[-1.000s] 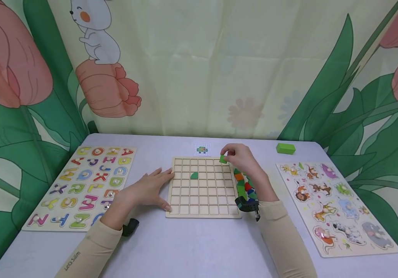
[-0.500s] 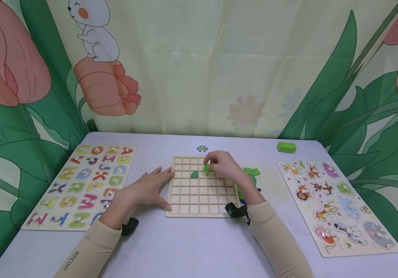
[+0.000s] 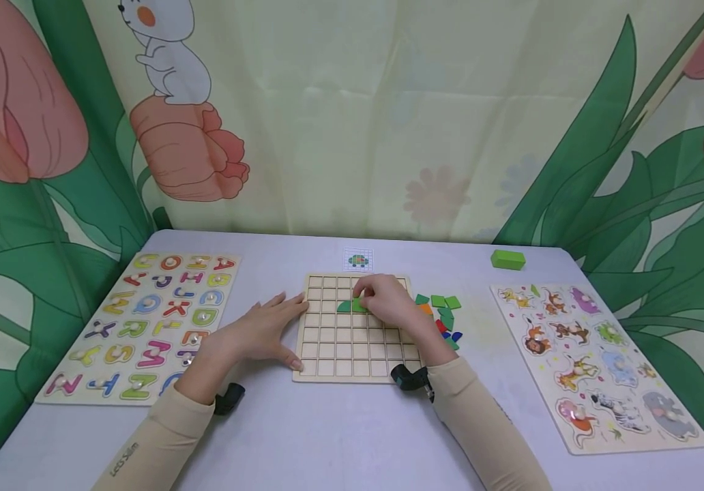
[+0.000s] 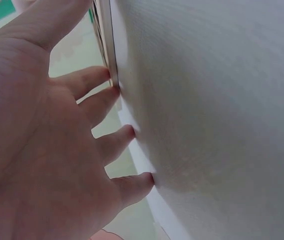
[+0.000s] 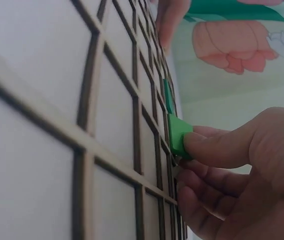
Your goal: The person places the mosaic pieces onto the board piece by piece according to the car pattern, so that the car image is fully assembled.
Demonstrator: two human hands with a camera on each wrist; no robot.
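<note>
Right hand [image 3: 389, 303] pinches green tile [image 5: 178, 135] — on grid board [image 3: 352, 351].

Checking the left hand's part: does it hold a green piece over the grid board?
No. The left hand lies flat, fingers against the grid board edge; the right hand pinches the green piece.

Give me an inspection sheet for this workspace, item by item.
Surface: pale table, cloth-covered.
Job's things: wooden grid board; dark green piece seated in a cell; light green tile going in beside it.
Clutter: loose coloured pieces right of the board; pattern card behind it; alphabet puzzle; animal puzzle; green block.
Grippers: left hand flat, fingers against the board's left edge; right hand pinches the tile.
Cables: nothing seen.
Surroundings: curtain printed with flowers and a rabbit.
</note>
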